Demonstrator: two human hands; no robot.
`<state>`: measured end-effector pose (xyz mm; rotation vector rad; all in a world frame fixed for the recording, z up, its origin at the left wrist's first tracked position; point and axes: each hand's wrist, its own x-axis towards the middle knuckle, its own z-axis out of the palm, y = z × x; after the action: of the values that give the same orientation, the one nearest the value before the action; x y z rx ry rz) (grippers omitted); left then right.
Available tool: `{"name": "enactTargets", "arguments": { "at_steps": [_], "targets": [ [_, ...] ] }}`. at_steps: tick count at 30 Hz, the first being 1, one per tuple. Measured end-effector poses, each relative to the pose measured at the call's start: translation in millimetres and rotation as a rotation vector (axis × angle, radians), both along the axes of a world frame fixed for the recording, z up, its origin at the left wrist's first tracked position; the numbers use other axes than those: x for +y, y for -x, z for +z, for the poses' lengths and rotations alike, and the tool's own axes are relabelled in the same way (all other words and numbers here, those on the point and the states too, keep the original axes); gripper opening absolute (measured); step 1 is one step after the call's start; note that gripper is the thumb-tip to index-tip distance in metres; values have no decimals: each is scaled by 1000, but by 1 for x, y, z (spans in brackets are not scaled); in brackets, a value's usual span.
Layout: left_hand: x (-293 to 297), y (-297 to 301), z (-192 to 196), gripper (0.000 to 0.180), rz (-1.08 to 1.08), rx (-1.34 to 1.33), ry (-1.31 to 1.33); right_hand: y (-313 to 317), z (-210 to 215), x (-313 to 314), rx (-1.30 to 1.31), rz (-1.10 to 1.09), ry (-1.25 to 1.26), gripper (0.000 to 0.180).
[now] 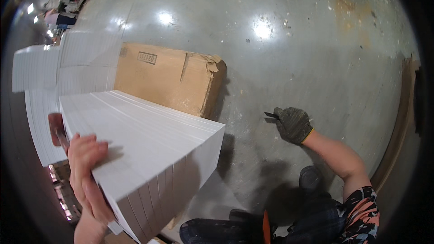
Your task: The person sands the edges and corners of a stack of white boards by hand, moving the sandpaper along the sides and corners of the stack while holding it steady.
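My left hand (pixel 87 171), bare, lies on the near left edge of a thick stack of white sheets (pixel 149 140), fingers curled over its top and side. The stack is tilted, its right corner jutting toward the floor. My right hand (pixel 294 124) wears a dark knit glove and is closed around a small dark blade-like tool (pixel 271 115) whose tip points left, held out over the concrete floor to the right of the stack.
A brown cardboard box (pixel 174 79) with a torn top corner stands behind the stack. More white stacks (pixel 68 70) sit at the left. Grey concrete floor (pixel 294 40) spreads to the right. My dark trousers and shoe (pixel 312 178) show at the bottom. People stand far off, upper left.
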<state>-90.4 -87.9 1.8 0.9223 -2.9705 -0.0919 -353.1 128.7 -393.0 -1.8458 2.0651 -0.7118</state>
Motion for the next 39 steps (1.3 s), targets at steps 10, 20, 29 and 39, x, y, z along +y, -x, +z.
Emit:
{"name": "enactTargets", "arguments": {
  "at_steps": [10,20,29,39],
  "targets": [
    [-11,10,8,47,-114,-34,-160,15,35,-27,-76,38,-405,24],
    [-9,12,5,40,-129,-20,-152,-84,103,-47,-545,-418,-231,41],
    [-11,11,2,40,-141,-31,-144,-121,145,-60,-906,-662,-287,36],
    [-12,12,3,42,-157,-80,-157,-135,128,-84,-926,-806,-383,30]
  ]
}}
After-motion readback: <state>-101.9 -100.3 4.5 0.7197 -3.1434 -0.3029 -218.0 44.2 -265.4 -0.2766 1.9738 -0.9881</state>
